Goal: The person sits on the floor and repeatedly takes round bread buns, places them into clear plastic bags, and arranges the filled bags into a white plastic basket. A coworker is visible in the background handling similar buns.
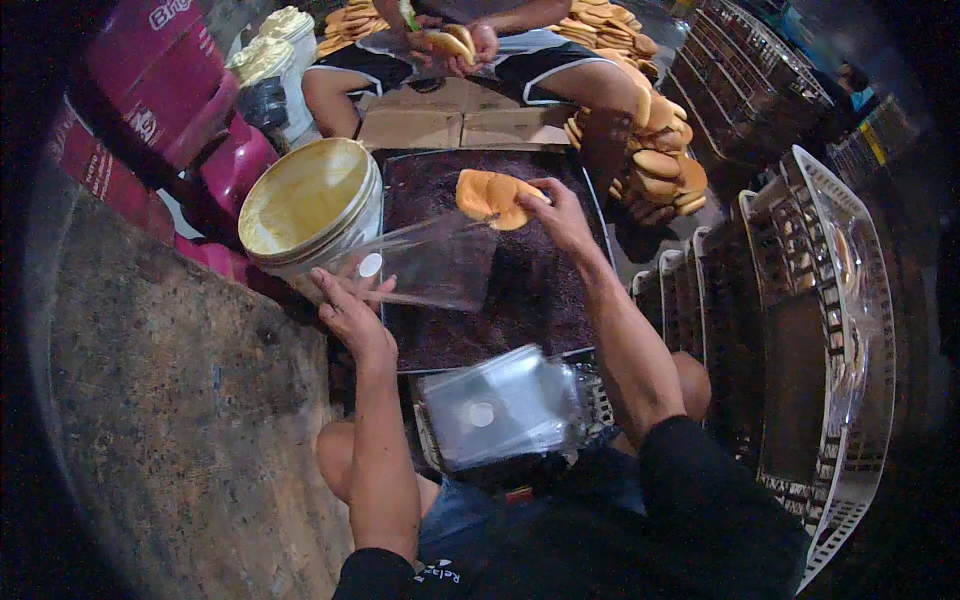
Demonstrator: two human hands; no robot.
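Looking around, I see a cream-smeared white bucket (308, 205) at the left, a dark tray (520, 300) of crumbs ahead, a stack of clear bags (500, 405) on my lap, and another person's hands (462, 45) opposite. My left hand (350, 310) pinches a clear bag (435, 262) open; my right hand (560, 215) grips a filled bun (492, 197) at its mouth.

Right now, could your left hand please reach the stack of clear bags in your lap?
Probably yes: the left hand is near the stack of clear bags with nothing between, but it already holds an open clear bag.
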